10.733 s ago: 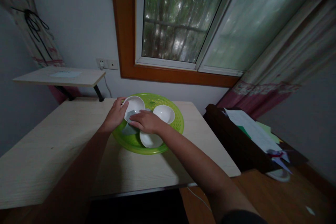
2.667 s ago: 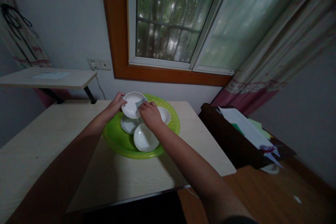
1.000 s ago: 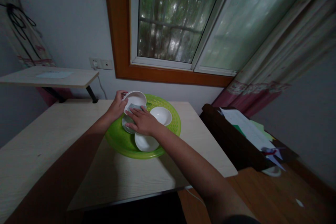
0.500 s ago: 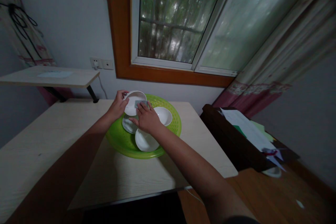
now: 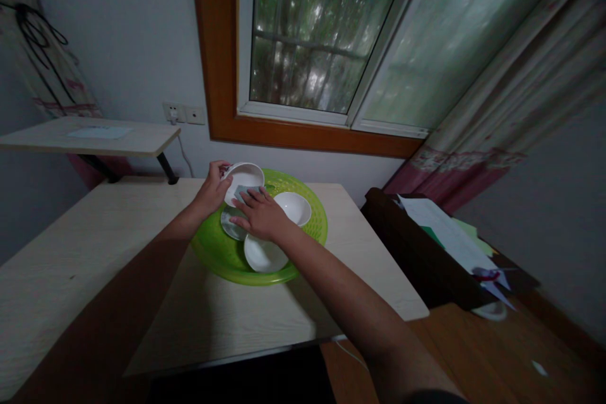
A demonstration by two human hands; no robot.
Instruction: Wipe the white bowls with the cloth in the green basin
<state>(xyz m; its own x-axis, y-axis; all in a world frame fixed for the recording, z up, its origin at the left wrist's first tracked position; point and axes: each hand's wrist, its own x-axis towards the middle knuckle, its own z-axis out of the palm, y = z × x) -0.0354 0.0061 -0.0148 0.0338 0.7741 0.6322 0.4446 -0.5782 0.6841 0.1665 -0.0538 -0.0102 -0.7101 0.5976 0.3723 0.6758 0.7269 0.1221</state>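
Observation:
My left hand (image 5: 213, 192) grips the left rim of a white bowl (image 5: 246, 172), fingers behind it and thumb at the near edge. The bowl is tilted so that its inside faces me, above the far left of a green plastic basket (image 5: 215, 259). Against the inside of that bowl, my right hand (image 5: 262, 214) presses a small flat grey-green cloth (image 5: 243, 191) under its outstretched fingers. Below the hands, a white bowl (image 5: 292, 207), another white bowl (image 5: 265, 257) and a whitish dish (image 5: 230, 224) lie in the basket, partly covered by my right hand and wrist.
The basket rests on a pale wooden table (image 5: 170, 328). A raised shelf (image 5: 89, 136) stands at the left rear, and a wall with a socket (image 5: 184, 113) and a window lies behind. To the right, a dark brown piece of furniture (image 5: 392, 233) holds papers (image 5: 445, 230).
My right hand has slid slightly left and down across the inside of the bowl, carrying the cloth with it. The left hand and its bowl have hardly moved.

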